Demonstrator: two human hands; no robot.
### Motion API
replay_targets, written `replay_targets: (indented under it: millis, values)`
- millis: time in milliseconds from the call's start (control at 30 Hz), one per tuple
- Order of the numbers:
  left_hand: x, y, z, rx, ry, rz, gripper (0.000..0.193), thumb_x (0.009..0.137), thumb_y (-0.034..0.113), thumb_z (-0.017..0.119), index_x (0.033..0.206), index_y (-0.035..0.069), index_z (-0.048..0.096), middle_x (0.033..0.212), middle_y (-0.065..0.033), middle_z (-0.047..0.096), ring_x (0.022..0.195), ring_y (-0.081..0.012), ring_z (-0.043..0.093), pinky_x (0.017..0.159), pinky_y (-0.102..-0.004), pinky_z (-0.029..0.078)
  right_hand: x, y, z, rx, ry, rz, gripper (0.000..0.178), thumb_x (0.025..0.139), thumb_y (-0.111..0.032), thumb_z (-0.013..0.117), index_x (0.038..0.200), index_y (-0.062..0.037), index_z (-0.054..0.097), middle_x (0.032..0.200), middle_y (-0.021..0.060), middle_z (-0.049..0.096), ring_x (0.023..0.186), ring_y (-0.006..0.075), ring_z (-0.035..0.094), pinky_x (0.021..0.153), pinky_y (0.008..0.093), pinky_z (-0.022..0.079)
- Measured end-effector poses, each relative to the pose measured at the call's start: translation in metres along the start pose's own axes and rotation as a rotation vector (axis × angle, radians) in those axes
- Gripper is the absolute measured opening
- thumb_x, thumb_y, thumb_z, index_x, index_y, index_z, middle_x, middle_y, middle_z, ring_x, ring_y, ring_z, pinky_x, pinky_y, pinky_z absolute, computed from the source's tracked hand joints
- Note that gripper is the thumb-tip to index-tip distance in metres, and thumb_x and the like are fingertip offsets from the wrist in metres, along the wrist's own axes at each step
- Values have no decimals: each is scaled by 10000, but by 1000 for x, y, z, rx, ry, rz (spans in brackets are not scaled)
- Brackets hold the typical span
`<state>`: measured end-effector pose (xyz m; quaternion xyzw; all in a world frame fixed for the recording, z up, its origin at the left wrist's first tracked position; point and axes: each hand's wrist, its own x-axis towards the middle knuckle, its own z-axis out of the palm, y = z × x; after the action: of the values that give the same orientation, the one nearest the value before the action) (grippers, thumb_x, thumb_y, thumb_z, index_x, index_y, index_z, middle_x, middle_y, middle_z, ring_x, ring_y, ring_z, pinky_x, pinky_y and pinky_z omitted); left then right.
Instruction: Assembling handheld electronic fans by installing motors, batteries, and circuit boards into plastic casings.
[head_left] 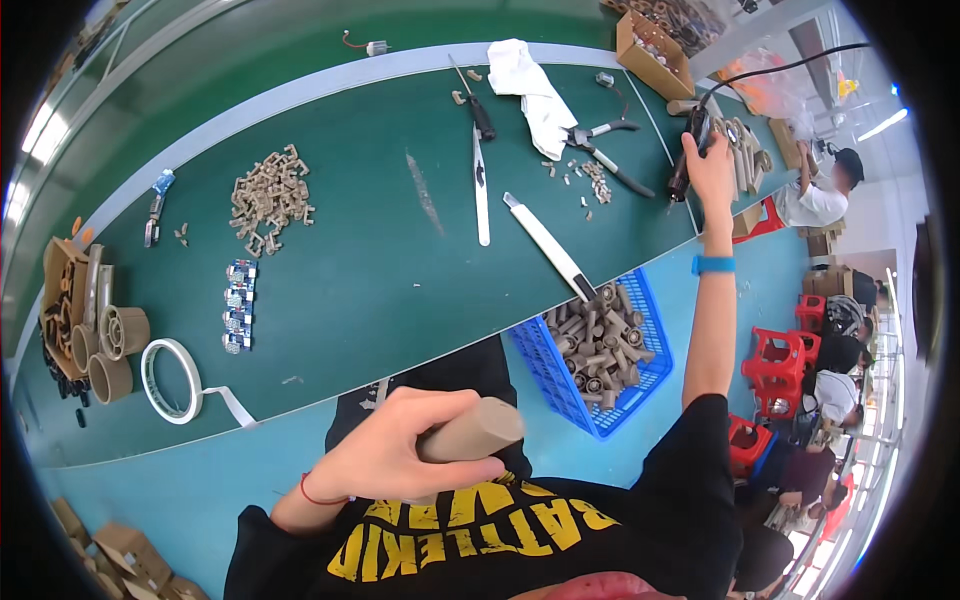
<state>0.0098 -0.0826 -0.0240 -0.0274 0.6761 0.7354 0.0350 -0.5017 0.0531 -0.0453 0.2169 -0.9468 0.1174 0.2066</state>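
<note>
My left hand (385,450) is closed around a grey-brown plastic cylinder (478,428), held in front of my chest with its rounded end to the right. At the right end of the green table (370,290), my stretched-out right hand (712,178) grips a black electric screwdriver (679,182), its tip pointing down and a black cable running up from it. Several similar grey-brown cylinders (745,150) lie just beyond that hand. Pliers (610,155) with dark handles and small loose bits are to its left. Below the table edge, a blue basket (560,385) holds many grey-brown tubular parts (600,345).
On the table lie a white utility knife (545,242), tweezers (481,200), a screwdriver (482,118), a white cloth (535,95), a pile of small brown pieces (270,200), blue circuit boards (238,305) and a tape roll (150,385). Red stools (775,365) and people stand at right.
</note>
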Motion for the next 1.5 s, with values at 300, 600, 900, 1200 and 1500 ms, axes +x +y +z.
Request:
replay_targets:
  millis: [300, 600, 900, 1200, 1500]
  values:
    - [-14, -12, 11, -505, 142, 19, 192, 862, 114, 691, 964, 38, 547, 815, -11, 578, 716, -67, 540, 623, -226, 426, 27, 6, 54, 236, -207, 22, 583, 871, -438, 646, 1206, 15, 494, 983, 188, 667, 856, 326, 664, 780, 418, 533]
    - [-11, -39, 13, -233, 374, 146, 177, 808, 183, 678, 813, 31, 588, 634, -1, 574, 540, -85, 541, 521, -228, 401, -79, -98, -74, 2195, -938, 212, 534, 1001, -278, 512, 1387, 53, 350, 948, 66, 504, 782, 154, 448, 767, 282, 413]
    - [-4, -55, 24, -119, 370, 152, 155, 794, 157, 676, 783, 35, 581, 596, 0, 558, 507, -95, 548, 484, -222, 396, -179, -177, -157, 2262, -1148, -177, 503, 848, -147, 681, 1236, 58, 436, 731, -21, 469, 598, 55, 487, 632, 207, 392]
    - [-8, -62, 33, 36, 529, 255, 191, 748, 163, 729, 750, 33, 588, 607, -35, 594, 506, -139, 566, 483, -238, 421, -189, -159, -144, 2497, -1282, -190, 242, 803, -77, 660, 579, -71, 570, 625, 29, 656, 486, 116, 631, 538, 224, 586]
    - [-8, -59, 36, 142, 608, 227, 188, 716, 140, 758, 748, 40, 602, 612, -49, 604, 504, -159, 598, 481, -237, 446, -203, -170, -140, 2463, -1297, -216, 183, 817, -107, 693, 714, -77, 545, 644, 31, 657, 525, 127, 646, 557, 226, 583]
